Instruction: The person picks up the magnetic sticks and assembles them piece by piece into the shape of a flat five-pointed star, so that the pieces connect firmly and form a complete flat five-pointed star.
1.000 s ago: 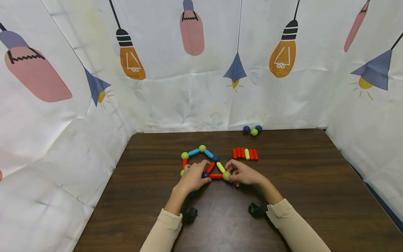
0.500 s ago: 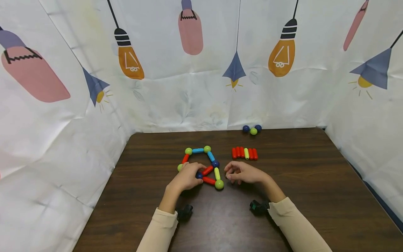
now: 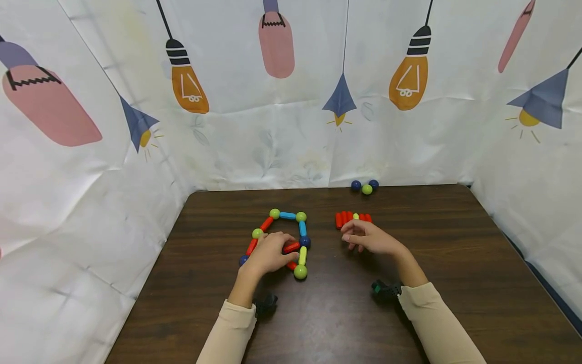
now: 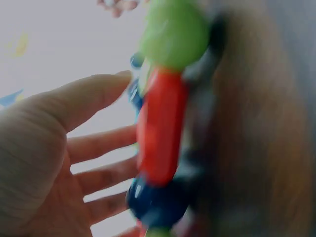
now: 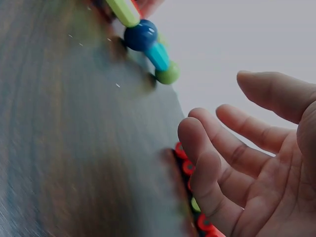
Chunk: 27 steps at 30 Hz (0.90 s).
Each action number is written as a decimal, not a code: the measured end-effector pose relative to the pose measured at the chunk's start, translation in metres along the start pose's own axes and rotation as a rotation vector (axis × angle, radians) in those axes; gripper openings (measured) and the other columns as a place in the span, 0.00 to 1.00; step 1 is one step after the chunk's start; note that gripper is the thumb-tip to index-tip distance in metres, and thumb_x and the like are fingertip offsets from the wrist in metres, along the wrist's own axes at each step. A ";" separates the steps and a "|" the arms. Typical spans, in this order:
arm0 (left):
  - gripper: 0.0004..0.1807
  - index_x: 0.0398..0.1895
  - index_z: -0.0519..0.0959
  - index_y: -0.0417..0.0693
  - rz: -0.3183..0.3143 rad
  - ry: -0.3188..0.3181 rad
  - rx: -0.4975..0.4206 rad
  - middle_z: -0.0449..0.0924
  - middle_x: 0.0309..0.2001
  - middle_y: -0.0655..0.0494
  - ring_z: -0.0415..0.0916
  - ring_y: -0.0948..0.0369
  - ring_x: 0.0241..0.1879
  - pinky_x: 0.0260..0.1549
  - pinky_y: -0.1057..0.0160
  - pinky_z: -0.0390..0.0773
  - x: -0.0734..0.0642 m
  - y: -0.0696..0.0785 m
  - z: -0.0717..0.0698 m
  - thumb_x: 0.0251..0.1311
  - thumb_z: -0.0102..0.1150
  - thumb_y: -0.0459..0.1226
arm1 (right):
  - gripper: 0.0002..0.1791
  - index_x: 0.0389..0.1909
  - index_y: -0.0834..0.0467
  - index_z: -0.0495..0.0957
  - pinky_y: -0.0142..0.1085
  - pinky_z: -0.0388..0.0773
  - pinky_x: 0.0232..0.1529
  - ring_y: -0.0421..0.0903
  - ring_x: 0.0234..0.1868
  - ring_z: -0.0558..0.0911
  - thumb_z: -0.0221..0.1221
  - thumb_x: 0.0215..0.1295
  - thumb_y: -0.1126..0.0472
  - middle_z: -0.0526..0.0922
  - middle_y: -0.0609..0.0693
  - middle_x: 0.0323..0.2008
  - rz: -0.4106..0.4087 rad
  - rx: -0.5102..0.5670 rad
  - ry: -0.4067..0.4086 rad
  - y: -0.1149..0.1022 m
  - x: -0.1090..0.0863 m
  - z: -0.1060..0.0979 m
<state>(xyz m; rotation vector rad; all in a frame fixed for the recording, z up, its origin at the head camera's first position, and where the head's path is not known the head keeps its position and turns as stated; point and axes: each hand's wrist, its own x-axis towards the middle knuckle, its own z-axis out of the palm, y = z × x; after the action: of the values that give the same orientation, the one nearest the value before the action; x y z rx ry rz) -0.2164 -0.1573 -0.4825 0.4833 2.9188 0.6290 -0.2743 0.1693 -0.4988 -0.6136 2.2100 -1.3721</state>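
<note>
Located left of centre on the dark table [image 3: 345, 313]: linked frame of rods and balls [image 3: 292, 247], long axis near to far along the right side, with light-blue rod [image 3: 302, 229] and yellow-green rod [image 3: 302, 256] nearly in line. Found over its near-left part: left hand [image 3: 271, 253], thumb and fingers well parted, fingers mostly straight in the left wrist view. No clear pinch observed; fingertips partly hidden, so cannot tell contact from overlap. Closure of the frame beneath that hand not determinable.

Recorded to the right of the frame: right hand [image 3: 370, 237], fingers softly bent, thumb well apart, nothing held. Governing relation: row of rods [image 3: 344, 218], mostly red, just beyond those fingers on the far side, partly masked in the head view. Row direction left to right; long axis of each rod near to far. Right hand nearer to the row, left hand to the frame. Observed farther back: three balls [image 3: 367, 189], two dark blue, one green.
</note>
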 end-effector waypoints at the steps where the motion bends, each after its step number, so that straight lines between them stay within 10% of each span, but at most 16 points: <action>1: 0.28 0.59 0.82 0.47 -0.003 0.011 0.027 0.84 0.56 0.51 0.79 0.50 0.55 0.65 0.38 0.64 0.001 0.003 0.004 0.62 0.68 0.54 | 0.22 0.60 0.64 0.73 0.43 0.82 0.39 0.55 0.43 0.84 0.58 0.76 0.52 0.81 0.66 0.47 -0.001 0.002 0.009 0.001 -0.001 -0.002; 7: 0.40 0.64 0.78 0.46 -0.043 0.025 0.089 0.81 0.59 0.48 0.76 0.47 0.58 0.64 0.37 0.65 0.004 0.012 0.015 0.55 0.71 0.62 | 0.23 0.61 0.67 0.72 0.43 0.82 0.40 0.55 0.42 0.85 0.57 0.77 0.53 0.81 0.68 0.48 -0.011 -0.013 0.068 0.004 -0.005 -0.017; 21: 0.34 0.62 0.80 0.46 0.028 -0.108 -0.030 0.81 0.60 0.51 0.75 0.52 0.61 0.68 0.40 0.62 0.000 -0.007 -0.002 0.51 0.78 0.47 | 0.22 0.61 0.68 0.71 0.38 0.82 0.38 0.50 0.40 0.83 0.58 0.76 0.58 0.79 0.59 0.47 0.046 0.016 0.411 0.032 -0.029 -0.052; 27: 0.33 0.62 0.80 0.46 0.036 -0.103 -0.059 0.81 0.59 0.51 0.75 0.52 0.60 0.68 0.40 0.61 0.000 -0.007 -0.001 0.52 0.78 0.46 | 0.24 0.63 0.68 0.69 0.37 0.82 0.39 0.50 0.40 0.83 0.61 0.73 0.59 0.79 0.62 0.51 0.069 -0.004 0.403 0.037 -0.027 -0.058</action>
<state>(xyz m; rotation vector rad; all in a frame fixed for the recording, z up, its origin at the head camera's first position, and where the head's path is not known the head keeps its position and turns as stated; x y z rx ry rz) -0.2189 -0.1637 -0.4843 0.5462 2.7922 0.6717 -0.2924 0.2409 -0.5055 -0.2734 2.5160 -1.5645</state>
